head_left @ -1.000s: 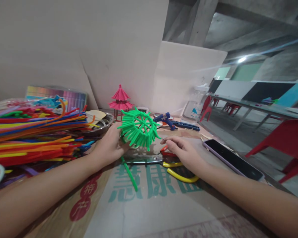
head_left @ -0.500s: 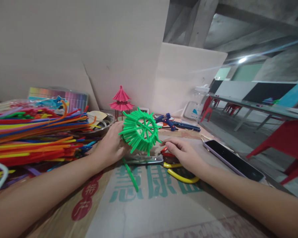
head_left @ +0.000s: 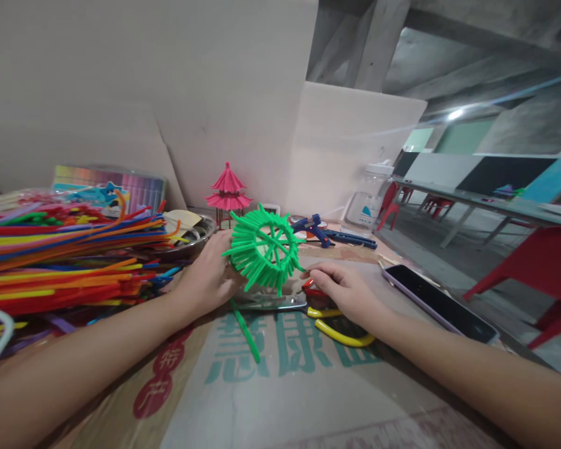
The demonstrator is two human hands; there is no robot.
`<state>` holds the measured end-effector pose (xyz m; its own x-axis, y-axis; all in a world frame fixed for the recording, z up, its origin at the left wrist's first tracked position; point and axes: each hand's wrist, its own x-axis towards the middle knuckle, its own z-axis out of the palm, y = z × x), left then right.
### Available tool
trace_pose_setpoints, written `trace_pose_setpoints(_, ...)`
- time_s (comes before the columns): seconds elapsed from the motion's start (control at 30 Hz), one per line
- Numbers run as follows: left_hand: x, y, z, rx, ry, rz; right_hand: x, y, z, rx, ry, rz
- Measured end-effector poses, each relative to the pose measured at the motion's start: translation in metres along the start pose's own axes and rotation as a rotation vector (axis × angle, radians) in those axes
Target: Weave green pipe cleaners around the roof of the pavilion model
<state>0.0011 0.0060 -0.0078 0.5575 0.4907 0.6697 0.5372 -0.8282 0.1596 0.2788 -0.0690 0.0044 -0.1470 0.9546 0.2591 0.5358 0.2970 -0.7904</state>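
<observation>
A green pipe-cleaner ball with a spoked opening is held just above the table. My left hand grips its left side with curled fingers. My right hand is at its lower right, thumb and forefinger pinched on one green tip. Below the ball lie scissors with yellow handles and a loose green pipe cleaner. The cardboard sheet with green print covers the tabletop under my arms.
A big pile of coloured pipe cleaners fills the left. A pink paper pagoda, a metal dish and a blue glue gun sit behind. A phone lies right; red chairs stand beyond.
The green ball has turned slightly in my left hand. My right hand's pinch has stayed at its lower right edge. Little else has moved.
</observation>
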Motion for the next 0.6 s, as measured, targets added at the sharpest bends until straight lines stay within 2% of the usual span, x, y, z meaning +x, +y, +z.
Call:
trace_pose_setpoints(0.23,0.0019,0.0009,-0.0005,-0.002,-0.030,-0.011,0.0001,0.0027,0.0011,0.089,-0.006,0.036)
trace_pose_setpoints(0.6,0.0011,0.0008,0.0002,-0.002,-0.053,-0.021,0.0011,-0.0006,0.0002,0.100,-0.008,0.021)
